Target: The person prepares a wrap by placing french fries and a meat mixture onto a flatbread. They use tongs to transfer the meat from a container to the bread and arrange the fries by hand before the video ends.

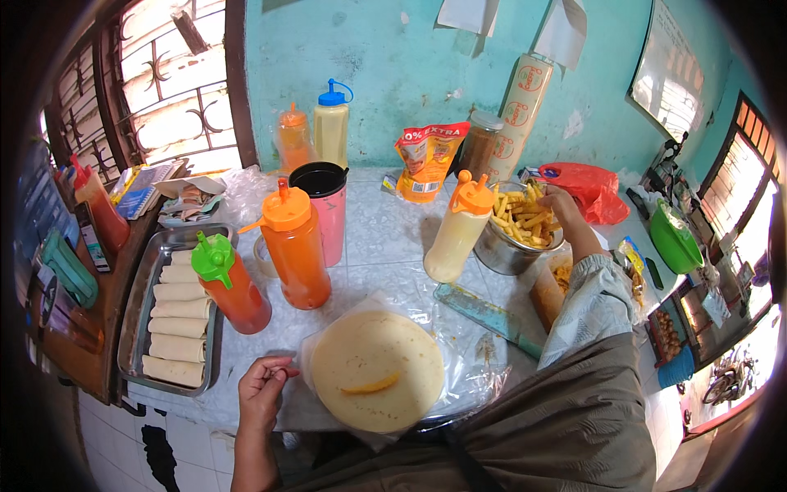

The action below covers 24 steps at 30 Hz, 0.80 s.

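A round tortilla lies flat on clear plastic near the table's front edge, with one fry across its lower half. Just left of it, my left hand hovers with its fingers curled in and thumb against them; nothing shows between them. My right hand reaches into a steel bowl heaped with french fries. Its fingers are bent down onto the fries at the bowl's right side, and the fingertips are partly hidden. A squeeze bottle of pale sauce stands beside the bowl.
Orange-capped and green-capped sauce bottles stand behind the tortilla, near a pink tumbler. A metal tray of rolled tortillas is at left. A long teal-wrapped object and a box of food lie to the right.
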Each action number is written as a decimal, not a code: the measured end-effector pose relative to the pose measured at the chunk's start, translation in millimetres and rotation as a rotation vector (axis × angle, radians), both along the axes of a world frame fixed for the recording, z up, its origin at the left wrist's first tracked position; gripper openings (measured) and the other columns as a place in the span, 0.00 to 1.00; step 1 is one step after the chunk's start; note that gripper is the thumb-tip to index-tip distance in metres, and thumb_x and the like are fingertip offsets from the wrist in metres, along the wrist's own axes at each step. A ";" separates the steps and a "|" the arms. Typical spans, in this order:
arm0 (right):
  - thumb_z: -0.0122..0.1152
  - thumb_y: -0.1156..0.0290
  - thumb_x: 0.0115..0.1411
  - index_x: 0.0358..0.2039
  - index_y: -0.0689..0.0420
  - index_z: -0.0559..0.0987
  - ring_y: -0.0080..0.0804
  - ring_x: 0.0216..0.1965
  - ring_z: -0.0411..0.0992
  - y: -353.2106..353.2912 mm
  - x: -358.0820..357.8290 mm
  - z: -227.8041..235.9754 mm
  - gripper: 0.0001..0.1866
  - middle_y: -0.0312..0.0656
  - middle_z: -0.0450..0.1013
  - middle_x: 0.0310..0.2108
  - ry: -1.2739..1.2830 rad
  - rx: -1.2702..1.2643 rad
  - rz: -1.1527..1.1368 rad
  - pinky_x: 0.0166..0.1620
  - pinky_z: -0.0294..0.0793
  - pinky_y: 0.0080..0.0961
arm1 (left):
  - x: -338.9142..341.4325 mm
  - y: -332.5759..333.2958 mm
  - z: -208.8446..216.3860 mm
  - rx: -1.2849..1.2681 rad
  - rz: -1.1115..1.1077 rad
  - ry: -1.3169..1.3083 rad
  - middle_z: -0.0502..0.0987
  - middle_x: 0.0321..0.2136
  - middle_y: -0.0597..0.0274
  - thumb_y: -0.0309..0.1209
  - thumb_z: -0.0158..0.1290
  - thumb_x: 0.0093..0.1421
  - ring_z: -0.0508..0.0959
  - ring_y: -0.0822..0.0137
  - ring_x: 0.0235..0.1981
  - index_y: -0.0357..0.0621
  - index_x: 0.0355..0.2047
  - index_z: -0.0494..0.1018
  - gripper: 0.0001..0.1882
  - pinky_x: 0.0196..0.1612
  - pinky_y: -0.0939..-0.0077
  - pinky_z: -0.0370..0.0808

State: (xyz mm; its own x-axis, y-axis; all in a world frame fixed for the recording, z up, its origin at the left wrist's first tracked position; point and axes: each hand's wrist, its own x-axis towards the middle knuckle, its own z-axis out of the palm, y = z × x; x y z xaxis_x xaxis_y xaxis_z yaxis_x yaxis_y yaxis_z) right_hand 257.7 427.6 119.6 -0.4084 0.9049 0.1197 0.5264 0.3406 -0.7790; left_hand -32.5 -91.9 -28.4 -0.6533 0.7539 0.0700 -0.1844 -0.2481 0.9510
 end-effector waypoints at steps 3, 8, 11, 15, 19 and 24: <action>0.55 0.70 0.50 0.30 0.54 0.75 0.26 0.35 0.68 -26.2 -5.5 20.9 0.05 0.34 0.70 0.26 0.159 -0.140 0.015 0.43 0.61 0.25 | 1.5 -2.9 0.5 -0.020 0.014 0.003 0.76 0.36 0.59 0.20 0.48 0.59 0.76 0.68 0.38 0.34 0.41 0.72 0.09 0.46 0.74 0.70; 0.55 0.72 0.51 0.33 0.54 0.75 0.27 0.37 0.69 -21.8 3.1 24.9 0.08 0.36 0.73 0.31 0.156 -0.158 0.016 0.45 0.60 0.26 | 1.0 0.6 3.6 -0.034 0.004 0.022 0.76 0.35 0.59 0.20 0.47 0.59 0.76 0.68 0.38 0.34 0.41 0.72 0.10 0.46 0.75 0.69; 0.55 0.71 0.51 0.36 0.55 0.77 0.29 0.37 0.70 -22.0 -10.9 20.2 0.11 0.37 0.74 0.34 0.133 -0.146 0.053 0.47 0.61 0.24 | 3.6 -4.6 5.0 -0.043 0.021 0.025 0.76 0.35 0.59 0.20 0.47 0.59 0.76 0.68 0.38 0.34 0.42 0.72 0.10 0.46 0.75 0.69; 0.52 0.67 0.55 0.44 0.57 0.77 0.35 0.39 0.73 -7.8 2.2 10.4 0.16 0.43 0.74 0.38 0.093 0.131 0.038 0.48 0.65 0.29 | 0.8 3.0 5.7 -0.012 -0.023 0.013 0.76 0.35 0.59 0.21 0.48 0.60 0.76 0.69 0.38 0.34 0.42 0.72 0.10 0.46 0.75 0.69; 0.48 0.65 0.58 0.46 0.53 0.76 0.43 0.45 0.72 18.9 -2.8 -10.7 0.17 0.51 0.74 0.43 -0.851 0.470 -0.114 0.48 0.69 0.38 | 2.0 -1.2 5.3 -0.021 0.001 0.010 0.76 0.35 0.59 0.21 0.49 0.60 0.76 0.69 0.38 0.34 0.42 0.72 0.10 0.46 0.75 0.69; 0.49 0.67 0.54 0.38 0.53 0.77 0.47 0.45 0.72 -15.8 -14.4 -10.5 0.13 0.50 0.74 0.43 -0.794 0.574 -0.219 0.46 0.71 0.41 | 0.1 -1.2 3.3 -0.033 0.000 0.015 0.76 0.36 0.59 0.21 0.49 0.60 0.76 0.69 0.39 0.34 0.42 0.72 0.10 0.47 0.73 0.70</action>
